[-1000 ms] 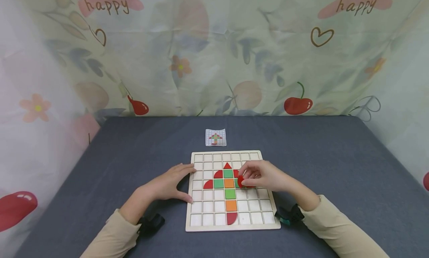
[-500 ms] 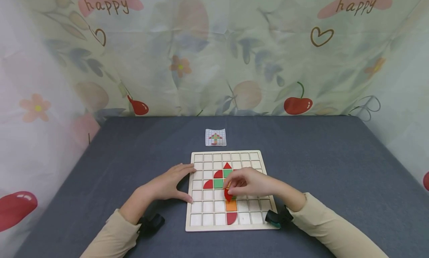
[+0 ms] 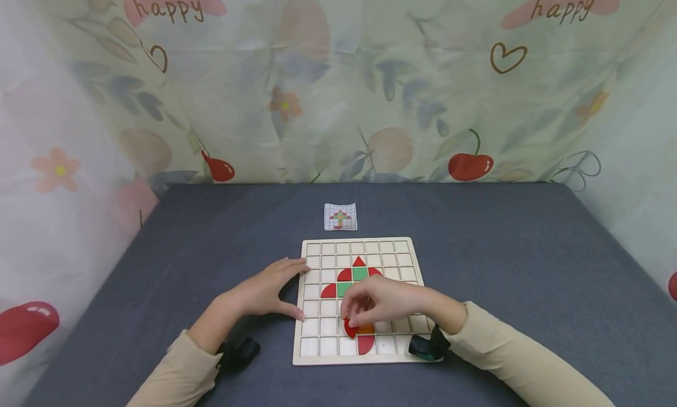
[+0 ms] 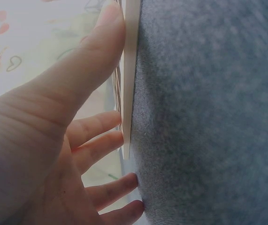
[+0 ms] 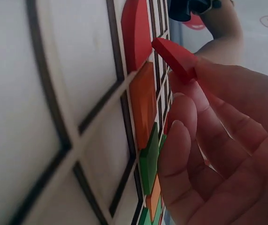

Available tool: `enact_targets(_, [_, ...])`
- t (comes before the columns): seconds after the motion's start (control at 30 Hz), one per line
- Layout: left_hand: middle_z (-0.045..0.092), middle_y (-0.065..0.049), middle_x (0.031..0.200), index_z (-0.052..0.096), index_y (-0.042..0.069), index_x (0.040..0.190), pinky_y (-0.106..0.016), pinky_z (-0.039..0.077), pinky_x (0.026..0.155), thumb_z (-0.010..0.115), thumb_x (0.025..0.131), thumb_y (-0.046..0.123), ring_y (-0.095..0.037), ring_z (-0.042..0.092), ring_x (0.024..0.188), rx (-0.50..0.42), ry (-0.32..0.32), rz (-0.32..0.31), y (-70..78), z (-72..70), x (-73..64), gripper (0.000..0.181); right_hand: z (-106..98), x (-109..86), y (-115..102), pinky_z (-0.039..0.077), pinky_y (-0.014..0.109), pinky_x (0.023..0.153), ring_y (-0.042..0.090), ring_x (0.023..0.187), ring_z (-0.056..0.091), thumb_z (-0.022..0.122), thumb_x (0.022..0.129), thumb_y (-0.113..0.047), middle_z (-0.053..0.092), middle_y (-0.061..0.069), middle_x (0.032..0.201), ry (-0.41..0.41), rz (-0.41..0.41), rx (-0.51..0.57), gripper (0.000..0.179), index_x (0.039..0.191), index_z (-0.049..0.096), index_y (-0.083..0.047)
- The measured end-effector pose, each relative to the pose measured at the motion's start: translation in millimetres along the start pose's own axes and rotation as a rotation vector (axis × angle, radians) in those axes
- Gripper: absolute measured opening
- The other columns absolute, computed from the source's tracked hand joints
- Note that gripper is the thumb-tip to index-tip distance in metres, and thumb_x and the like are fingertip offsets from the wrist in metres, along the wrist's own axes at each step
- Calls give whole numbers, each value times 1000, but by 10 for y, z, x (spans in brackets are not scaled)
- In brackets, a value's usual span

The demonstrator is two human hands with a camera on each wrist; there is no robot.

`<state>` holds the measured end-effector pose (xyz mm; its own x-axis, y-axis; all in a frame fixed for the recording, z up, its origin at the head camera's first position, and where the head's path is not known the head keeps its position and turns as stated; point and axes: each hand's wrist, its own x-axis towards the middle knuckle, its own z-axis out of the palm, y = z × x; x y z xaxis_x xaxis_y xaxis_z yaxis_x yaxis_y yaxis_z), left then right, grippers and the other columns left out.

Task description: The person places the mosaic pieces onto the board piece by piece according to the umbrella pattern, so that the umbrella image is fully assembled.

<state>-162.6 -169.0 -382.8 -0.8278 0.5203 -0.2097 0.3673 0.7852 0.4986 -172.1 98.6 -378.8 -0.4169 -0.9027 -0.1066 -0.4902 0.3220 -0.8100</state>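
Observation:
My right hand (image 3: 386,301) pinches a red quarter-circle tile (image 5: 177,58) between thumb and fingers, just above the lower middle of a wooden grid board (image 3: 317,360). Beside the held piece, a red quarter-circle tile (image 3: 365,344) lies in the bottom row, with an orange square tile (image 5: 143,103) one cell above it. My left hand (image 3: 264,291) rests its thumb and fingertips on the board's left edge, fingers spread. Farther up the board are a red triangle tile (image 3: 359,261), a green square tile (image 3: 360,273) and several red quarter circles. The right hand covers some middle tiles.
A small pattern card (image 3: 341,217) showing a coloured arrow shape lies behind the board on the dark grey tabletop (image 3: 476,231). A printed curtain (image 3: 338,101) stands along the back and sides. Each wrist carries a black camera (image 3: 240,354).
My right hand has moved left and toward me, carrying the red quarter-circle tile from the right of the pattern to beside the lower stem. The left hand has stayed put.

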Motion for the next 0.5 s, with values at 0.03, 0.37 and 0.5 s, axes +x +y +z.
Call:
enact_targets(0.03, [34,-12,149,39,9,140,-55,29,109,77,69,48,-36,29,137,-1,0,0,2,-1,-2,90,9,11,-1,51,18,69,-5,74,56,65,87,-15,66,4,84,-14,-7,-1,10,95,66,-9])
enact_targets(0.37, [34,-13,149,39,8,140,-56,28,109,78,69,47,-37,28,137,-10,-3,-5,11,-7,-9,89,55,52,-56,48,15,64,-7,68,51,65,88,-14,64,3,78,-99,-21,-55,8,93,66,-9])
enact_targets(0.5, [34,-13,149,39,8,140,-55,28,110,78,69,47,-36,28,137,-10,0,-3,7,-4,-7,90,69,58,-83,46,14,61,-6,64,49,65,87,-14,63,3,73,-109,-21,-81,6,91,67,-9])
